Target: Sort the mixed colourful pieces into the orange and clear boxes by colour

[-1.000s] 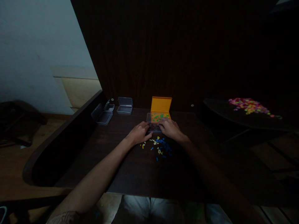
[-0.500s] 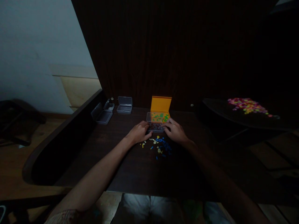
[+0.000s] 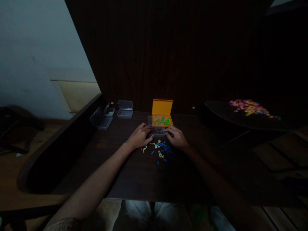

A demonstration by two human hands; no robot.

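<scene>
A small clear plastic box (image 3: pixel 157 135) with brownish pieces inside lies between my hands. My left hand (image 3: pixel 140 137) is closed on its left end, fingertips over the rim and thumb along the front. At its right end my right hand (image 3: pixel 177 138) has curled fingers and thumb against the edge. Right behind stands an opened orange box (image 3: pixel 162 106), with green pieces (image 3: pixel 167 121) in its base. The clear lid (image 3: pixel 149 120) partly overlaps the orange box's left side. Blue bricks (image 3: pixel 167 149) and pale yellow bricks (image 3: pixel 156 146) are scattered in front.
Two opened clear boxes (image 3: pixel 125 113) (image 3: pixel 104 122) stand at the back left, near a smaller clear container (image 3: pixel 110 111). A dark side panel (image 3: pixel 60 141) bounds the table's left. Pink and yellow small pieces (image 3: pixel 251 107) are heaped on a raised dark surface (image 3: pixel 221 110) at right.
My right hand has drawn back slightly from the orange box's front corner to the clear box's right end. The whole view has shifted a little; my left hand stays on the clear box.
</scene>
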